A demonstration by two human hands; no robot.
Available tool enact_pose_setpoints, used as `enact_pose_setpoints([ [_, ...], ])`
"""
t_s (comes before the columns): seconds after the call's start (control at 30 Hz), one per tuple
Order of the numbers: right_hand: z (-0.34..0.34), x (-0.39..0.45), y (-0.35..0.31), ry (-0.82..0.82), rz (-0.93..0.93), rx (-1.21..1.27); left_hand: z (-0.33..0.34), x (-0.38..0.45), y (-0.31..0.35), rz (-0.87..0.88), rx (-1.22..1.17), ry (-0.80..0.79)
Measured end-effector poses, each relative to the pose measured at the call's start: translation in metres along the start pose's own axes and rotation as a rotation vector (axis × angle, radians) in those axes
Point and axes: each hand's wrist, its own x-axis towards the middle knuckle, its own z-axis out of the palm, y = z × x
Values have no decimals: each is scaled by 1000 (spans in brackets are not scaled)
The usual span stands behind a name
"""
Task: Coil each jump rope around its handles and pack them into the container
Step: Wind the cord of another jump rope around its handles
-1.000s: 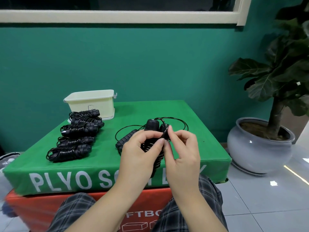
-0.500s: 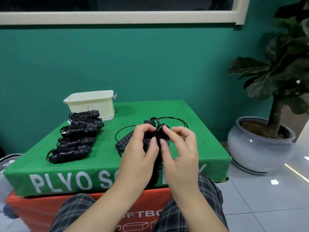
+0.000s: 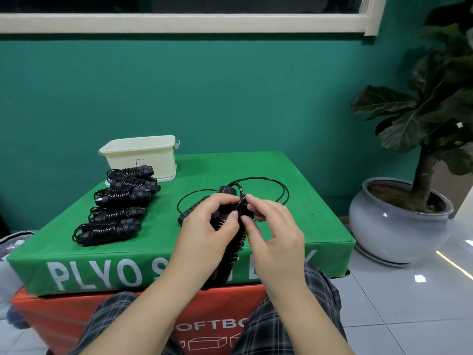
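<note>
The person sits in front of a green padded box that serves as the counter (image 3: pixel 256 162). The left hand (image 3: pixel 204 231) grips the pair of black handles (image 3: pixel 230 242) of one jump rope, the fingers curled around them near the top end. The right hand (image 3: pixel 276 234) pinches the thin black cord (image 3: pixel 239 201) between thumb and forefinger just beside the handle tops, the other fingers loosely bent. Several turns of cord already lie around the handles, and a loose loop (image 3: pixel 268 183) rests on the counter behind the hands. One more uncoiled rope handle (image 3: pixel 194 208) lies just left of the hands.

I judge the step in hand to be the winding of the last part of the cord. To do it well, the left hand should keep both handles pressed together, and the right hand should lay each turn tight beside the one before (a slack turn may slip off the end). The free end then needs tucking under a turn.

Five coiled ropes (image 3: pixel 115 213) lie in a row on the left, and the cream container (image 3: pixel 143 157) stands behind them, its lid on.
</note>
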Motion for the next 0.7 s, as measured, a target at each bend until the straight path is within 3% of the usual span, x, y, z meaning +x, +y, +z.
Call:
enact_pose_setpoints([
  [0.3,8,-7,-5,100,123,50,4,-2,5,-71,-166,48],
  [0.5,6,-3,-11,31,171,41,7,2,1,-279,-387,117],
  [0.7,1,2,-12,-62,202,27,1,5,0,-314,-403,59],
])
